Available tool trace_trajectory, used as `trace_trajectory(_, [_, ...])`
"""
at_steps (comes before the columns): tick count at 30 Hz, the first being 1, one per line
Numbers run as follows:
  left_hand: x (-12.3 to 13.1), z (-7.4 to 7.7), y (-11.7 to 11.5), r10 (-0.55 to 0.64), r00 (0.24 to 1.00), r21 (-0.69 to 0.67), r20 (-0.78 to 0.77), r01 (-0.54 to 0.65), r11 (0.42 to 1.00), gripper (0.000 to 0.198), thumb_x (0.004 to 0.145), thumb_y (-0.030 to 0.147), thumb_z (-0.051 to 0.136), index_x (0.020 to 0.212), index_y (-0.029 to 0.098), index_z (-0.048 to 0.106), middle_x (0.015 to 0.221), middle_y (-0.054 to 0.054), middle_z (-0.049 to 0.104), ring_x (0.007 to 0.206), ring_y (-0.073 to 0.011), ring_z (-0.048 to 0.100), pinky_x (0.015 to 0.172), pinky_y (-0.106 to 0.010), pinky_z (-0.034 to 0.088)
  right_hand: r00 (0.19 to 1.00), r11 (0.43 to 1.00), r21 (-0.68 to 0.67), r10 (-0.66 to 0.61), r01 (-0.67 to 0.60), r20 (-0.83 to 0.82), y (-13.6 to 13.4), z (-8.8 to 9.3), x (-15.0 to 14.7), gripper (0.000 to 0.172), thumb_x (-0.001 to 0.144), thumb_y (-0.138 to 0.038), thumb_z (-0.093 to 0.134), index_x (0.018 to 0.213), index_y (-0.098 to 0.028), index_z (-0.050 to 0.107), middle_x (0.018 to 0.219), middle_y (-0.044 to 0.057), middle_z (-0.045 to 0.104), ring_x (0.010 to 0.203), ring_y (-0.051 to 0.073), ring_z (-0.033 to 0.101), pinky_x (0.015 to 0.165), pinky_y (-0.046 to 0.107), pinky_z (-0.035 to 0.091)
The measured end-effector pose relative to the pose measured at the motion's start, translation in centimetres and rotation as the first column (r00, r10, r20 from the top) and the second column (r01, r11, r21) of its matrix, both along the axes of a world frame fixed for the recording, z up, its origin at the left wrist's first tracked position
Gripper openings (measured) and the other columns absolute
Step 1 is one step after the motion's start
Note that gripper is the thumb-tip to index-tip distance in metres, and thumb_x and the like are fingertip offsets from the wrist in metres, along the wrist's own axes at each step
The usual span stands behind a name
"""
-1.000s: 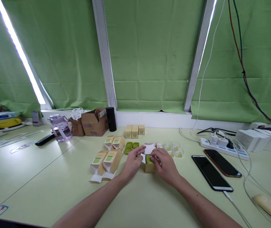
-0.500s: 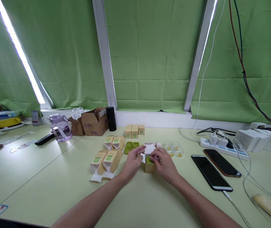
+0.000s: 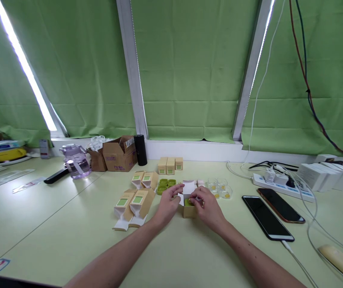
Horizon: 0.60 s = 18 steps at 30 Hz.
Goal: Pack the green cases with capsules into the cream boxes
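A small tan cardboard box (image 3: 189, 211) stands upright on the table with its white top flaps open. A green jar (image 3: 188, 202) sits low inside it. My left hand (image 3: 167, 205) grips the box's left side. My right hand (image 3: 209, 208) holds the right side, with fingertips pinched on the jar's top. Just behind the box lie several loose green jars (image 3: 165, 185) and clear plastic lids with yellow dots (image 3: 221, 189).
Open flat boxes (image 3: 135, 204) lie left of my hands, with closed tan boxes (image 3: 170, 165) further back. Two phones (image 3: 275, 213) and a power strip (image 3: 281, 183) with cables lie to the right. At the back left are a purple jug (image 3: 75, 161), brown cartons (image 3: 119, 154) and a black cylinder (image 3: 140, 150).
The green jar has sunk lower into the box under my right fingertips. Both hands stay on the box.
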<state>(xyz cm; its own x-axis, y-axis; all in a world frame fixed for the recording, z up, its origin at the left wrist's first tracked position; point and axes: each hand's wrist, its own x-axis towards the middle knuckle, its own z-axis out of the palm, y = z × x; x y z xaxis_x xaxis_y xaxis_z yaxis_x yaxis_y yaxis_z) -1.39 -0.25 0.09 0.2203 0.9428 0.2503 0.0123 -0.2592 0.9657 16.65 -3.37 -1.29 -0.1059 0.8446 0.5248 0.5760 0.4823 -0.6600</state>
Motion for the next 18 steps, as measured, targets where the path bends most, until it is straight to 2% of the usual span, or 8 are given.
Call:
trace_trajectory(10, [-0.08, -0.21, 0.06, -0.007, 1.000, -0.009, 0.009, 0.007, 1.000, 0.053, 0.070, 0.010, 0.057, 0.121, 0.011, 0.071, 0.103, -0.013, 0.076, 0.111, -0.0280, 0.068, 0.095, -0.035, 0.051, 1.000, 0.999, 0.035, -0.001, 0.001, -0.002, 0.09, -0.06, 0.11, 0.013, 0.092, -0.017, 0.053, 0.084, -0.023, 0.061, 0.091, 0.005, 0.064, 0.090, 0.024, 0.058, 0.075, 0.035, 0.044])
trace_trajectory(18, [-0.07, -0.14, -0.02, -0.035, 0.998, -0.029, 0.050, 0.037, 0.999, 0.049, 0.074, 0.016, 0.056, 0.121, 0.012, 0.071, 0.104, -0.013, 0.076, 0.111, -0.0271, 0.067, 0.097, -0.036, 0.050, 0.987, 0.997, 0.043, -0.061, 0.069, -0.150, 0.29, -0.15, 0.83, 0.016, 0.097, -0.026, 0.048, 0.094, -0.023, 0.063, 0.092, 0.004, 0.067, 0.080, 0.021, 0.058, 0.072, 0.034, 0.044])
